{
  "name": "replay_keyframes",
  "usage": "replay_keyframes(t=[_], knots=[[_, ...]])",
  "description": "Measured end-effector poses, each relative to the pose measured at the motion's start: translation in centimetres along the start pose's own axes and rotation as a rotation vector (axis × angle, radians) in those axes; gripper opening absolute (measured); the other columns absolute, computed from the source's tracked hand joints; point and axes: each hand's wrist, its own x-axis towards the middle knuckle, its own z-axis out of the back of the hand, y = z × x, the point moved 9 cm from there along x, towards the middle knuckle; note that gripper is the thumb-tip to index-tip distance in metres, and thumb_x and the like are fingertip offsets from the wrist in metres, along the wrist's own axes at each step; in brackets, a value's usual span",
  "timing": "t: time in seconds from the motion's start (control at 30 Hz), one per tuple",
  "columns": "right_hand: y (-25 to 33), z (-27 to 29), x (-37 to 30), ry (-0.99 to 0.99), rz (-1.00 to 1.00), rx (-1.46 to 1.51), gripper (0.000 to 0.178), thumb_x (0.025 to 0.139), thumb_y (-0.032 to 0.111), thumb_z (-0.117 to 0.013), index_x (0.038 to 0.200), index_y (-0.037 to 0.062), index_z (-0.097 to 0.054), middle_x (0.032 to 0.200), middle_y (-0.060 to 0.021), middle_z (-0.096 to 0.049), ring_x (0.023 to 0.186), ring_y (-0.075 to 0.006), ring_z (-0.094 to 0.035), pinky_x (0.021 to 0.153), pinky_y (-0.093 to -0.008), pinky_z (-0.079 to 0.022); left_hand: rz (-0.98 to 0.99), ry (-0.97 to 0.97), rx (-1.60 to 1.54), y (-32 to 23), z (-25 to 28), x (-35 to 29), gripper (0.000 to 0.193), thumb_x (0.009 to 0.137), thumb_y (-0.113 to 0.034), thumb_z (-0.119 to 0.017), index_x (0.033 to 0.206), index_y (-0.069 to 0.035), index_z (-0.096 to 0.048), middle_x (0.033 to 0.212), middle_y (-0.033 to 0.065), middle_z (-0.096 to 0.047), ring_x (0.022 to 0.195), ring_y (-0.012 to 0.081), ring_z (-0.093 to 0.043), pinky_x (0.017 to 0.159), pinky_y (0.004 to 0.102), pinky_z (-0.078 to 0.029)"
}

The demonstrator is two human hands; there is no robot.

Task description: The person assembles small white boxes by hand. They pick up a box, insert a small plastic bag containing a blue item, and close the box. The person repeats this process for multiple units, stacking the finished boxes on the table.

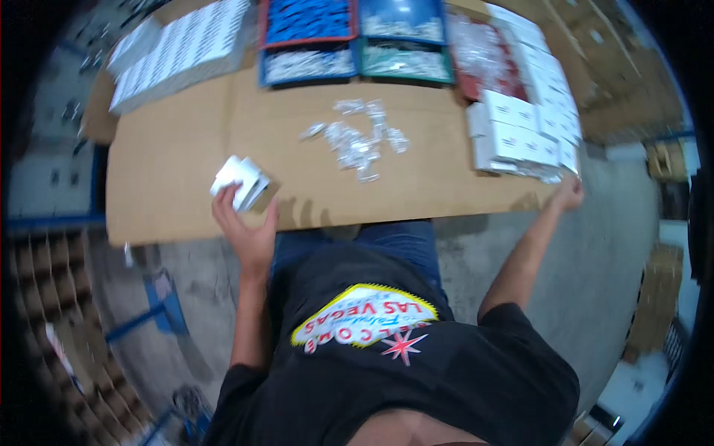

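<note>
A small white carton point(239, 182) with raised flaps sits on the cardboard-covered table point(171, 141), left of centre. The fingertips of my left hand point(249, 230) touch its left and near side, while the thumb stands apart from it on the right. At the table's right edge, my right hand point(569, 195) is beside the near corner of the stacked white boxes point(513, 137). Its fingers are closed, and anything in them is hidden or too small to name. Several small clear plastic packets point(357, 149) lie scattered in the middle of the table.
Across the back stand a bin of blue pieces point(309, 21), a blue bin point(309, 65) and a green bin point(407, 61) of pale packets, and a red bin point(483, 56) of clear bags. A long row of white boxes point(182, 56) lies at the back left.
</note>
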Motion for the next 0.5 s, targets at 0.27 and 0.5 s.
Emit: replay_keyframes(t=[0.27, 0.5], knots=[[18.5, -7.2, -20.6, 0.590, -0.107, 0.368, 0.018, 0.099, 0.007, -0.062, 0.116, 0.0020, -0.068, 0.097, -0.0044, -0.070, 0.071, -0.0037, -0.050, 0.059, -0.0201, -0.039, 0.303, 0.268, 0.199, 10.5, 0.1, 0.4, 0.096, 0.075, -0.033, -0.087, 0.153, -0.003, -0.038, 0.159, 0.0268, -0.034, 0.145, 0.0422, -0.038, 0.125, 0.0491, -0.022], [34.3, -10.4, -44.0, 1.513, -0.032, 0.357, 0.030, 0.098, 0.016, -0.068, 0.126, 0.0058, -0.065, 0.110, -0.0056, -0.071, 0.095, -0.0136, -0.066, 0.080, -0.0290, -0.054, 0.126, 0.093, -0.102, 3.9, 1.4, 2.6, 0.089, 0.072, -0.012, -0.084, 0.150, -0.005, -0.042, 0.140, 0.0219, -0.043, 0.133, 0.0407, -0.047, 0.113, 0.0497, -0.039]])
